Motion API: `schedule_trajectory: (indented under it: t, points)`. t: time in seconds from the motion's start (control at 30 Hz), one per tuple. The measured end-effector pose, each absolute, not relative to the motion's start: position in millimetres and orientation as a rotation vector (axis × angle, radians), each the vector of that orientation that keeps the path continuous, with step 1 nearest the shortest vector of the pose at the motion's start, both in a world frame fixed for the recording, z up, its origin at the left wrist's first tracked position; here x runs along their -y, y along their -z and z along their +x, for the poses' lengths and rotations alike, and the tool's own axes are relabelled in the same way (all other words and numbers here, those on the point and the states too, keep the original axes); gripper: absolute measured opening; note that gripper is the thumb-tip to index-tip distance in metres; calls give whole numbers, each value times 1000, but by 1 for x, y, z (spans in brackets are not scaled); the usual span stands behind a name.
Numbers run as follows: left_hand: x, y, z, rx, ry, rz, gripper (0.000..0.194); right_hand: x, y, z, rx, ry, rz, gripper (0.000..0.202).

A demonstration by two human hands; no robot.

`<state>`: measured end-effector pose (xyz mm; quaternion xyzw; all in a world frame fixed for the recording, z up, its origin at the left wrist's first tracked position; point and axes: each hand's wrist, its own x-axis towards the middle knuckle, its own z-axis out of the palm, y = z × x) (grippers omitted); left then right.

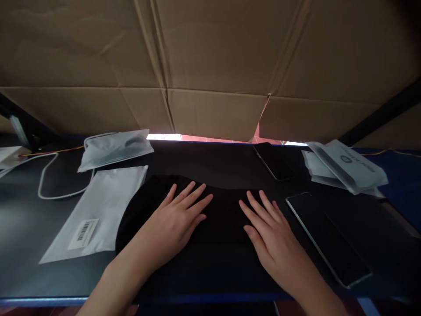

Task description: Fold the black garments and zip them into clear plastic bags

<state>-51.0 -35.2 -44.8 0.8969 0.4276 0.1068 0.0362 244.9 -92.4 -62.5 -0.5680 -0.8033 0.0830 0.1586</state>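
A piece of black cloth [223, 215] is spread on the dark table in front of me; its kind cannot be made out, though its left edge is rounded. My left hand [180, 217] lies flat on its left part, fingers stretched out. On the right, my right hand [268, 232] rests with fingers spread, touching the cloth's right part. Just left of the cloth is a frosted plastic bag [105, 206] with a barcode label [83, 233]. To the right of my right hand lies a large phone or tablet [329, 239], dark screen up.
A second frosted bag [115, 149] and a white cable [42, 182] lie at the back left. Another phone [273, 161] sits near the far edge. Printed frosted bags [348, 164] are stacked at the back right. Cardboard [213, 57] walls off the far side.
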Motion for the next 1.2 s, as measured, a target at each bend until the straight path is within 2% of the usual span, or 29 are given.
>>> schedule_trajectory:
  t: [0.1, 0.17, 0.23, 0.3, 0.43, 0.5, 0.7, 0.87, 0.97, 1.13, 1.2]
  points:
    - [41, 28, -75, -1515, -524, 2701, 55, 105, 60, 255, 2158, -245, -1623, 56]
    - [45, 20, -99, -1869, -585, 2559, 62, 115, 61, 260, 2065, -246, -1662, 57]
    - [47, 15, -122, -2273, -489, 2290, 69, 122, 65, 263, 2014, -269, -1706, 57]
    - [47, 13, -138, -2464, -288, 2000, 67, 125, 71, 263, 2002, -292, -1731, 58]
    - [42, 0, -136, -2299, -24, 1822, 37, 124, 76, 262, 1993, -298, -1736, 58]
    - [40, -10, -124, -2226, -99, 1838, 35, 123, 75, 262, 1987, -297, -1731, 58]
    - [44, -33, -60, -1959, -662, 1964, 42, 124, 72, 263, 1997, -285, -1712, 58]
    - [47, -6, 17, -1562, -642, 2181, 30, 122, 74, 264, 2003, -274, -1701, 58]
    - [50, 7, 28, -1442, -653, 2214, 21, 123, 75, 264, 2007, -264, -1689, 59]
    - [56, 7, -10, -1565, -961, 2375, 24, 124, 74, 265, 2015, -278, -1711, 60]
    - [58, 17, -24, -1549, -832, 2507, 45, 123, 75, 264, 2062, -252, -1710, 62]
